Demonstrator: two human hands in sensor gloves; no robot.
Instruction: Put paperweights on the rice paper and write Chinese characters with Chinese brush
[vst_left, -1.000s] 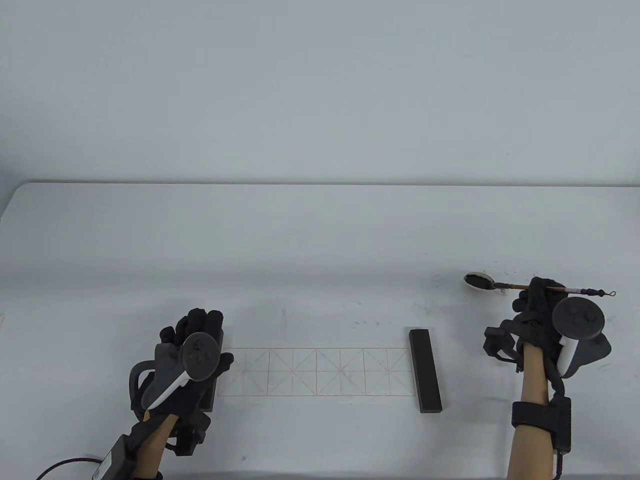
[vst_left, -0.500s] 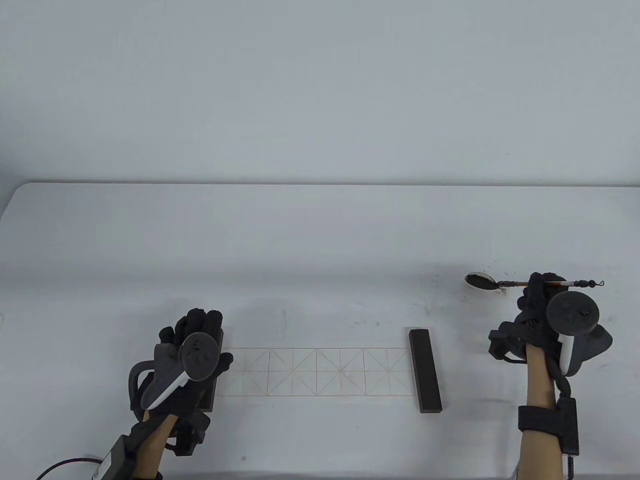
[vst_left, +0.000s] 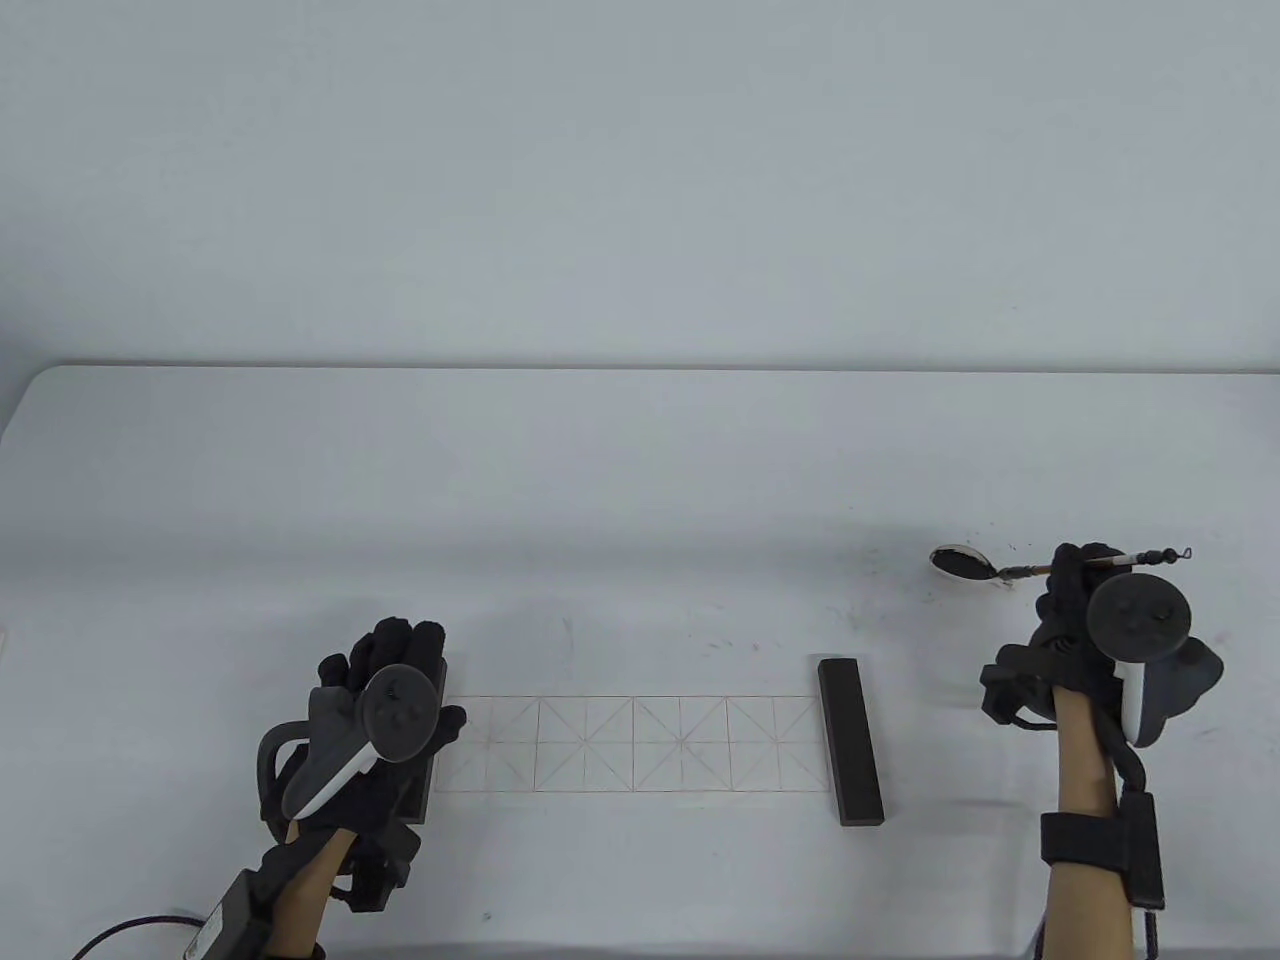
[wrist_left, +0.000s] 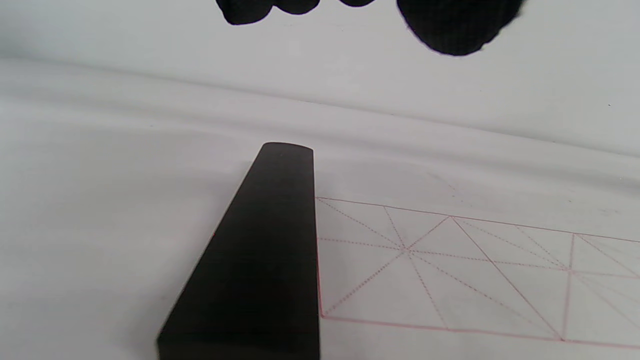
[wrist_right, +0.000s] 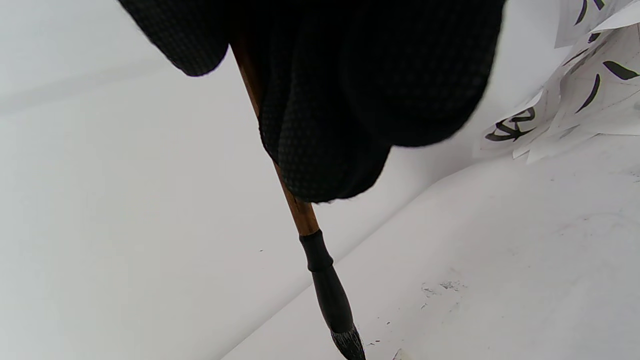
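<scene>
The rice paper (vst_left: 640, 745), a strip with a red grid, lies flat near the table's front. One dark paperweight (vst_left: 850, 740) sits at its right end. The other paperweight (wrist_left: 265, 260) lies along its left edge, and my left hand (vst_left: 398, 650) stretches over it with straight fingers (wrist_left: 450, 25). My right hand (vst_left: 1072, 585) grips the brush (wrist_right: 300, 210) by its brown shaft. The dark bristle tip (wrist_right: 347, 345) points down at the ink dish (vst_left: 962, 562), and the brush's tail sticks out to the right.
Ink specks mark the table around the dish. Sheets with black written strokes (wrist_right: 575, 100) lie past the table's edge in the right wrist view. A cable (vst_left: 130, 930) runs off my left forearm at the bottom left.
My right forearm has shifted to the right, and the brush's tail end has risen and swung left while the tip stays at the dish. My left hand has not moved.
</scene>
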